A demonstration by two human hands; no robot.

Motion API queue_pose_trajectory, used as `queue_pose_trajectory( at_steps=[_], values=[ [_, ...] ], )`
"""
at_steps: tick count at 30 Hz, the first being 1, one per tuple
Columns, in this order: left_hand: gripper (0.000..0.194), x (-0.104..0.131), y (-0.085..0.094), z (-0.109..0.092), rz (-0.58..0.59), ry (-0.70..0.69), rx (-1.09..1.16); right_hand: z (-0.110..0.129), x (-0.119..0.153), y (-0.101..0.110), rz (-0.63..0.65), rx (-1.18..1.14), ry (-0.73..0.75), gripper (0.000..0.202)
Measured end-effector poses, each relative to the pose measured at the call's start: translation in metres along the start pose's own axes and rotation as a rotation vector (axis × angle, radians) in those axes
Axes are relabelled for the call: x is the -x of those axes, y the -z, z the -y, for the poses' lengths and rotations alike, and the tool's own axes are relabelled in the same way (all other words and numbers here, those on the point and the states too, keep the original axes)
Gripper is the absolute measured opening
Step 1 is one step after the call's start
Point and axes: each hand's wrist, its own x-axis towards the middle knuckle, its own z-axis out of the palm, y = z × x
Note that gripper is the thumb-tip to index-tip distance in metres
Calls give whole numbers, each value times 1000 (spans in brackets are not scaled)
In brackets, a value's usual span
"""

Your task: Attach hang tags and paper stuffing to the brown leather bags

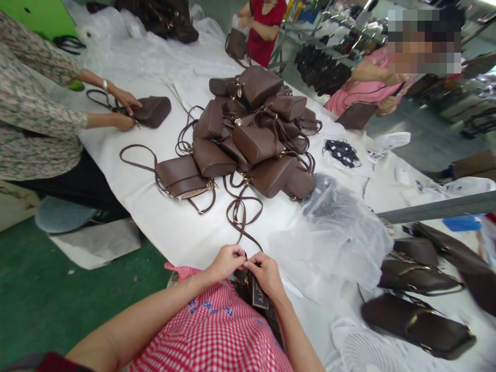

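My left hand (227, 261) and my right hand (266, 274) meet at the near edge of the white table (163, 222), fingertips pinched together on the end of a brown bag strap (242, 214). The strap runs away from me toward a heap of brown handbags (251, 134). Below my hands a dark bag with a hang tag (259, 297) rests against my red checked apron; most of it is hidden.
A person in a floral sleeve at left handles a brown bag (153, 111). Two other people work at the far side. Crumpled clear plastic bags (333, 232) lie to my right, dark long bags (416, 320) beyond. Green floor lies at left.
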Motion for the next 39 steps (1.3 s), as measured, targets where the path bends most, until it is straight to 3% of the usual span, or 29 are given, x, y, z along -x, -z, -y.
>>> queue_pose_trajectory(
  at_steps=[6,9,13,16,19,22,25,29,32,35,39],
  values=[
    [7,2,10,2,11,-19,88,-5,0,2,-30,-148,-59,25],
    [6,8,13,0,165,-46,308,-7,-2,2,-4,-315,-130,21],
    [8,13,13,0,391,39,561,-10,4,9,79,-555,-170,26],
    [8,13,15,2,423,130,682,-9,19,21,153,-551,-118,17],
    [10,12,21,5,444,194,777,-3,35,31,264,-507,12,21],
    [30,13,24,5,489,180,726,4,43,33,286,-407,101,28],
    [40,15,23,3,445,177,641,6,40,25,123,-342,62,22],
    [37,16,20,3,365,183,641,2,25,10,-149,-588,-74,28],
    [42,14,20,8,346,148,662,2,16,2,-256,-635,-106,26],
    [44,10,23,13,296,121,676,9,9,0,-243,-376,10,21],
    [39,8,25,14,212,94,715,23,-1,3,-54,20,114,11]
  ],
)
